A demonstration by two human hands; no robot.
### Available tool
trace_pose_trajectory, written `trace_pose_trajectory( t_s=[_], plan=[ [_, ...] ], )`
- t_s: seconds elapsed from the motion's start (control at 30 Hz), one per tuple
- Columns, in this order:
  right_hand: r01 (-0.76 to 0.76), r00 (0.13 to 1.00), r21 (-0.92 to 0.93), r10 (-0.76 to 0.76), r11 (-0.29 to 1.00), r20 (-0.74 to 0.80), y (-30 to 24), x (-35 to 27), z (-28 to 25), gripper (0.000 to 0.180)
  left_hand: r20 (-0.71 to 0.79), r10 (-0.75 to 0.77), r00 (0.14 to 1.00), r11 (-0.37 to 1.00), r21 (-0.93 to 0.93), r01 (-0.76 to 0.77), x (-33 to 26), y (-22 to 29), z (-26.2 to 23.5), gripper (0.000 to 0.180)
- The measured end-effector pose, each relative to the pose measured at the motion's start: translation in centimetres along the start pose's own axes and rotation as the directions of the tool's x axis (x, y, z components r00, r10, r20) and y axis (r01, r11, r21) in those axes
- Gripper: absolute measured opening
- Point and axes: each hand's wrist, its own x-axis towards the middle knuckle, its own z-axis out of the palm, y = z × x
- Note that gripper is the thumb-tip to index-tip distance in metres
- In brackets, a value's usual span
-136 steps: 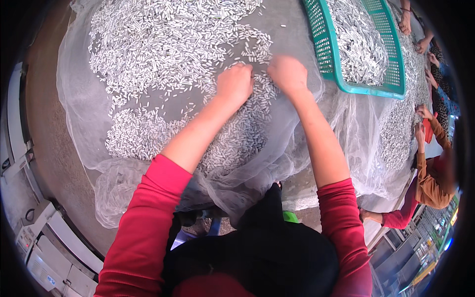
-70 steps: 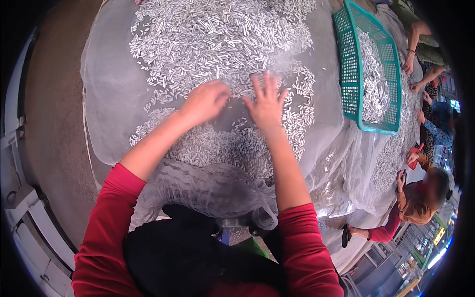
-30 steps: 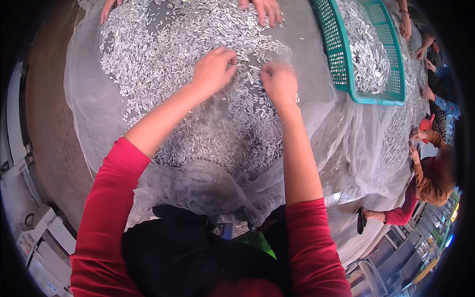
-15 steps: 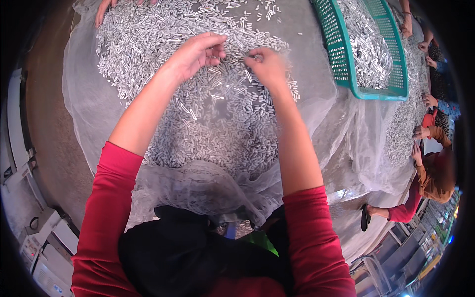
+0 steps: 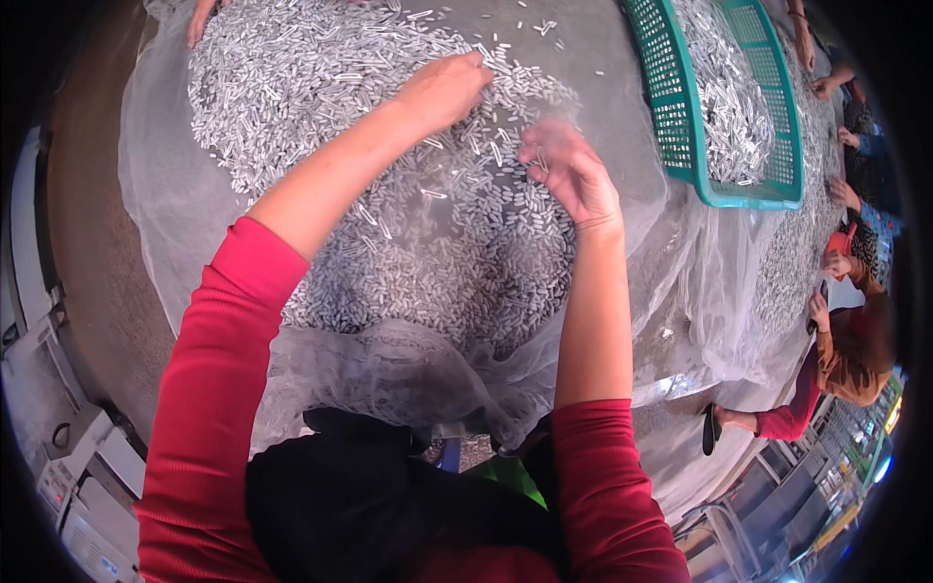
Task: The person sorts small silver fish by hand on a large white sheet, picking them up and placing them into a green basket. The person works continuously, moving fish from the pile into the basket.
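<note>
A spread of small silvery-grey oblong pieces (image 5: 292,117) covers much of the mesh-covered table; their exact kind is too small to tell. Among them lie longer, thin pale loops (image 5: 434,194). My left hand (image 5: 447,92) is at the far right part of the spread, back of the hand up, fingers bent together against the pieces. What they pinch is hidden. My right hand (image 5: 578,175) is just above the right edge of the spread, palm partly turned up and fingers bent. Motion smears its fingertips, so anything in them cannot be made out.
A green perforated plastic basket (image 5: 748,199) holding many pale elongated pieces stands at the right. Thin white netting (image 5: 389,364) is bunched along the near edge. Another person's hand (image 5: 199,21) touches the far left. Several people work along the right side; machinery (image 5: 87,466) stands at left.
My left hand has moved right and away from me, turning from palm showing to back showing, its fingers closing. My right hand has drawn right and nearer, its palm turning up.
</note>
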Motion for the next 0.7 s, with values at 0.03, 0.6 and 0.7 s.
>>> trace_pose_trajectory(
  t_s=[0.03, 0.6, 0.7],
  plan=[
    [-0.015, 0.999, -0.085, 0.011, 0.996, -0.053, -0.1, 0.2, 0.1, 0.021, 0.016, -0.004, 1.000, 1.000, 0.011, 0.004, 0.2, 0.0, -0.1, 0.018],
    [-0.108, 0.915, -0.798, -0.254, 0.593, -0.312, 2.1, 1.3, 3.2, 0.010, 0.460, -0.266, 0.847, 0.015, -0.877, 0.481, -2.4, -1.7, -3.5, 0.020],
    [-0.005, 0.941, -0.224, -0.071, 0.975, -0.330, 0.7, -1.1, 1.1, 0.010, 0.493, -0.237, 0.837, 0.084, -0.848, 0.523, -2.9, -1.8, -3.9, 0.023]
  ],
)
